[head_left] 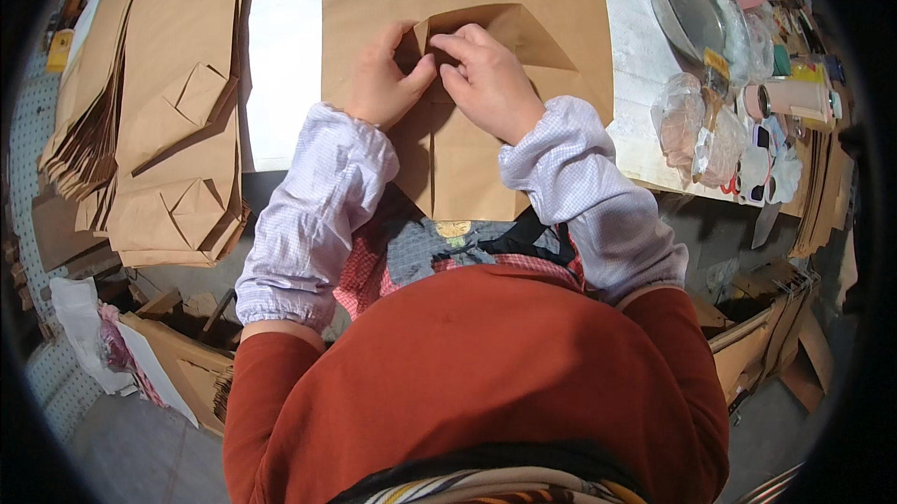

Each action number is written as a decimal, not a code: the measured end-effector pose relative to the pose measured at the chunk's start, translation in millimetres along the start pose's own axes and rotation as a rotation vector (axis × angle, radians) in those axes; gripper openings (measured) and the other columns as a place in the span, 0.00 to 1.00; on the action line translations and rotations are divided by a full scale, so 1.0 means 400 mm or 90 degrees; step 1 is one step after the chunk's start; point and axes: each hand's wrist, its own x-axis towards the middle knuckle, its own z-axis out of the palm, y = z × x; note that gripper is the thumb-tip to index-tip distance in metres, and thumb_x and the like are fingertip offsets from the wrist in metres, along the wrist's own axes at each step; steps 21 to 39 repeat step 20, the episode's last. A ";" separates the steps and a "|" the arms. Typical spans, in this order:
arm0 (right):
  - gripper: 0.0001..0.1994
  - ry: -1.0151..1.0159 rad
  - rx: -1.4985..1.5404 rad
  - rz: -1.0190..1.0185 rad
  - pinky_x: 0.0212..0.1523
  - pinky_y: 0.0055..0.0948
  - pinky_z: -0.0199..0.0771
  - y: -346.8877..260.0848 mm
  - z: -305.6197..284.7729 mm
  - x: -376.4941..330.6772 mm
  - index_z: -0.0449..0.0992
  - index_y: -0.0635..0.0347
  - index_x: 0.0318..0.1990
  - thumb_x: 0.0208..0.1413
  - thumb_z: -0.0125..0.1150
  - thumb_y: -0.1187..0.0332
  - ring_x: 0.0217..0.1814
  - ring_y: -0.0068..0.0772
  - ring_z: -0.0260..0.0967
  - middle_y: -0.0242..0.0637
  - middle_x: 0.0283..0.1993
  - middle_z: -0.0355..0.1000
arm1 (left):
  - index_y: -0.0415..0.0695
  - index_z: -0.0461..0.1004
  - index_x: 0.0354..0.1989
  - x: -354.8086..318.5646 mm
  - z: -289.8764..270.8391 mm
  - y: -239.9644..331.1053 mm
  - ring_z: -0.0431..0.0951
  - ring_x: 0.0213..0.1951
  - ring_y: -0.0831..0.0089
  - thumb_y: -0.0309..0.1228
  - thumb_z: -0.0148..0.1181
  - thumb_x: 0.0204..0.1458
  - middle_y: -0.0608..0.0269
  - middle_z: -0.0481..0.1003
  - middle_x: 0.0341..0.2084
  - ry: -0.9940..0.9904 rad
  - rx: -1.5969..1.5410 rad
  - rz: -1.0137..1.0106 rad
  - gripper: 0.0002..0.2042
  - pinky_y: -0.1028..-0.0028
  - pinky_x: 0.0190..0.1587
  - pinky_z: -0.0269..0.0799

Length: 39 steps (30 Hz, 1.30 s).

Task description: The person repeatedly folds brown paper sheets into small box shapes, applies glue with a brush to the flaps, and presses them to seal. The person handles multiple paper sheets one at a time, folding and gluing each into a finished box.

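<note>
Paper bag (467,163) lies half-formed on the surface (280,65), bottom flaps partly folded, left hand (381,84) and right hand (486,79) pinching its upper flap.

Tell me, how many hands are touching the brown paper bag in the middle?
2. The left hand presses the folded flap of the brown paper bag; the right hand pinches beside it. No other hands show.

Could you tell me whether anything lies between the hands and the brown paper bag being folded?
Nothing visible does: the left hand and right hand already press directly on the flat brown paper bag.
</note>
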 end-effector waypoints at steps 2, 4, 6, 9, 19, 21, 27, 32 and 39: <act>0.08 0.008 0.017 0.025 0.39 0.43 0.74 -0.002 0.006 0.009 0.78 0.61 0.39 0.53 0.59 0.68 0.37 0.50 0.74 0.46 0.36 0.74 | 0.36 0.75 0.47 -0.002 -0.036 -0.005 0.80 0.38 0.55 0.29 0.55 0.51 0.47 0.79 0.35 -0.042 -0.059 0.019 0.16 0.66 0.42 0.74; 0.07 -0.003 0.051 0.065 0.36 0.43 0.74 -0.008 0.012 0.019 0.77 0.61 0.33 0.52 0.61 0.66 0.35 0.50 0.74 0.45 0.32 0.75 | 0.35 0.76 0.46 -0.004 -0.064 -0.011 0.80 0.35 0.60 0.28 0.46 0.53 0.47 0.80 0.33 -0.066 -0.037 0.108 0.16 0.68 0.40 0.74; 0.07 0.027 0.032 -0.006 0.33 0.43 0.74 -0.032 0.032 0.009 0.76 0.60 0.30 0.52 0.62 0.65 0.32 0.51 0.74 0.45 0.28 0.74 | 0.35 0.77 0.46 0.023 -0.077 -0.023 0.80 0.33 0.63 0.29 0.48 0.52 0.49 0.80 0.31 -0.137 -0.054 -0.023 0.17 0.69 0.37 0.74; 0.06 0.065 -0.001 -0.075 0.26 0.38 0.71 -0.082 0.066 -0.033 0.76 0.62 0.26 0.50 0.64 0.69 0.24 0.46 0.71 0.44 0.23 0.72 | 0.38 0.79 0.44 0.111 -0.054 -0.048 0.80 0.30 0.70 0.30 0.53 0.50 0.51 0.79 0.28 -0.156 -0.103 -0.213 0.16 0.70 0.34 0.75; 0.13 -0.079 -0.477 -0.242 0.51 0.41 0.68 -0.071 -0.151 0.032 0.76 0.53 0.43 0.49 0.66 0.66 0.55 0.45 0.67 0.42 0.50 0.71 | 0.44 0.77 0.43 0.218 -0.036 -0.064 0.75 0.26 0.75 0.35 0.70 0.47 0.62 0.78 0.26 -0.347 -0.034 -0.121 0.16 0.71 0.31 0.73; 0.15 -0.122 -0.493 -0.304 0.54 0.42 0.67 -0.050 -0.162 0.068 0.75 0.53 0.46 0.49 0.66 0.66 0.58 0.45 0.66 0.42 0.54 0.71 | 0.44 0.77 0.43 0.224 -0.032 -0.063 0.76 0.26 0.75 0.37 0.72 0.46 0.63 0.78 0.26 -0.331 -0.018 -0.123 0.18 0.72 0.31 0.73; 0.15 -0.122 -0.493 -0.304 0.54 0.42 0.67 -0.050 -0.162 0.068 0.75 0.53 0.46 0.49 0.66 0.66 0.58 0.45 0.66 0.42 0.54 0.71 | 0.44 0.77 0.43 0.224 -0.032 -0.063 0.76 0.26 0.75 0.37 0.72 0.46 0.63 0.78 0.26 -0.331 -0.018 -0.123 0.18 0.72 0.31 0.73; 0.15 -0.122 -0.493 -0.304 0.54 0.42 0.67 -0.050 -0.162 0.068 0.75 0.53 0.46 0.49 0.66 0.66 0.58 0.45 0.66 0.42 0.54 0.71 | 0.44 0.77 0.43 0.224 -0.032 -0.063 0.76 0.26 0.75 0.37 0.72 0.46 0.63 0.78 0.26 -0.331 -0.018 -0.123 0.18 0.72 0.31 0.73; 0.15 -0.122 -0.493 -0.304 0.54 0.42 0.67 -0.050 -0.162 0.068 0.75 0.53 0.46 0.49 0.66 0.66 0.58 0.45 0.66 0.42 0.54 0.71 | 0.44 0.77 0.43 0.224 -0.032 -0.063 0.76 0.26 0.75 0.37 0.72 0.46 0.63 0.78 0.26 -0.331 -0.018 -0.123 0.18 0.72 0.31 0.73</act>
